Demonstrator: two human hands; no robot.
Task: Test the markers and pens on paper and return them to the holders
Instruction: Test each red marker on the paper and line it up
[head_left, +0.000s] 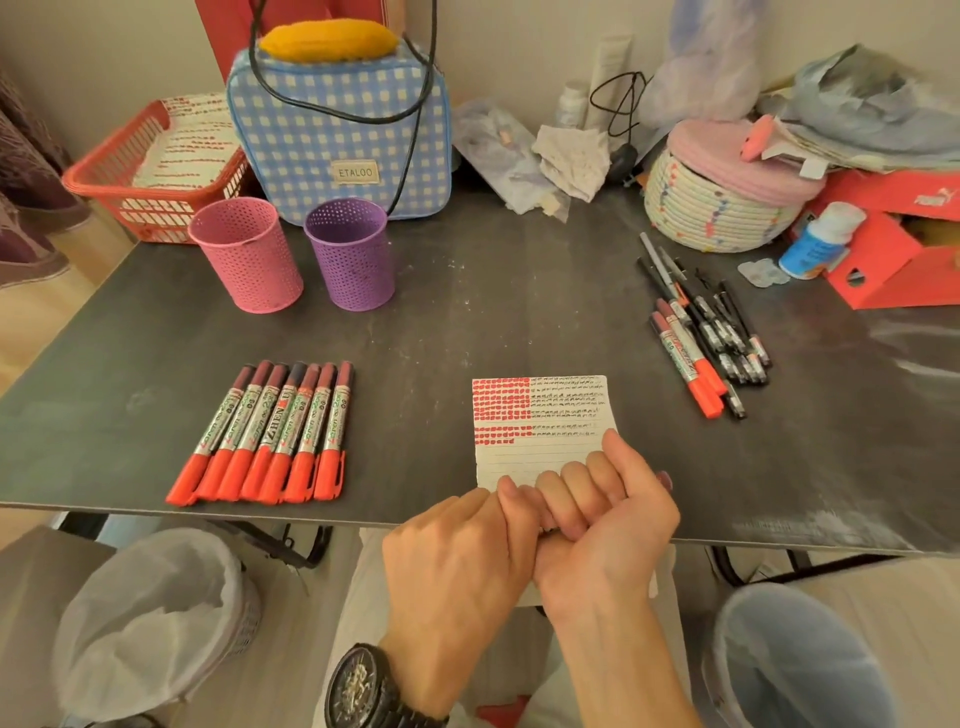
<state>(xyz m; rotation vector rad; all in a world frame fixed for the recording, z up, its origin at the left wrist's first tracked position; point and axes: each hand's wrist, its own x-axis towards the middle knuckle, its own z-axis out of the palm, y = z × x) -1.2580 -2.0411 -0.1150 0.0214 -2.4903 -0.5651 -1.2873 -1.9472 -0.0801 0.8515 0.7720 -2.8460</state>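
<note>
My right hand (597, 525) and my left hand (452, 566) are pressed together at the table's front edge, over the lower edge of the test paper (540, 415). Both are curled around a marker that is almost fully hidden; only its dark red end (666, 479) pokes out past the right hand. The paper carries red blocks and rows of black scribbles. Several red-capped markers (270, 436) lie in a neat row to the left. At the right is a loose pile of black pens and red markers (701, 332). A pink holder (249, 254) and a purple holder (350, 254) stand at the back left.
A blue checked bag (343, 135) and a red basket (150, 171) stand behind the holders. A woven rope basket (722, 202), a red shoebox (883, 249) and a small bottle (821, 239) crowd the back right. Two lined bins (156, 623) (800, 660) stand below the table edge.
</note>
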